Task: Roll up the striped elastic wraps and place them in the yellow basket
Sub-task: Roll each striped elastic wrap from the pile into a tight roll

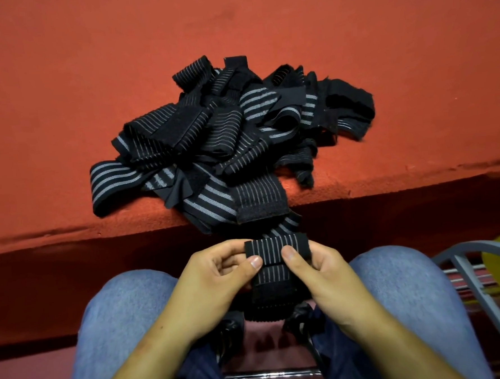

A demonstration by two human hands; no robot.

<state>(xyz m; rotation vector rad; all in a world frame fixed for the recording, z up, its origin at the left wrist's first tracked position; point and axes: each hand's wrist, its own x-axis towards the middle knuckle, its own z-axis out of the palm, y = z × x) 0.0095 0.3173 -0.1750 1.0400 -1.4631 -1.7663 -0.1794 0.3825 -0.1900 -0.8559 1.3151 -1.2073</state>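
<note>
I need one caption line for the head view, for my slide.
Left hand and right hand pinch a partly rolled striped wrap; the wrap pile lies beyond.

Black grey-striped wraps [210, 139] lie heaped; one wrap [276, 249] partly rolled.

Bench [380, 49]: red cloth cover, lightly scuffed, fills the view beyond the fingers [230, 248]. The front edge runs left to right just past them, rising toward the right, with a dark shadowed face below it.

On it: one loose pile of wraps [224, 126], black with grey stripes, straight ahead of the fingers. Heaped and tangled, some folded, some looped. Stripes vary from fine lines to broad bands.

- Broad-striped strap [110, 180] sticks out flat, beyond and left of the fingers.
- Fine-striped wrap [259, 194] lies over the front edge, its plain black end nearest the fingers.
- Frayed black pieces [349, 107] trail off beyond and to the right.
</note>
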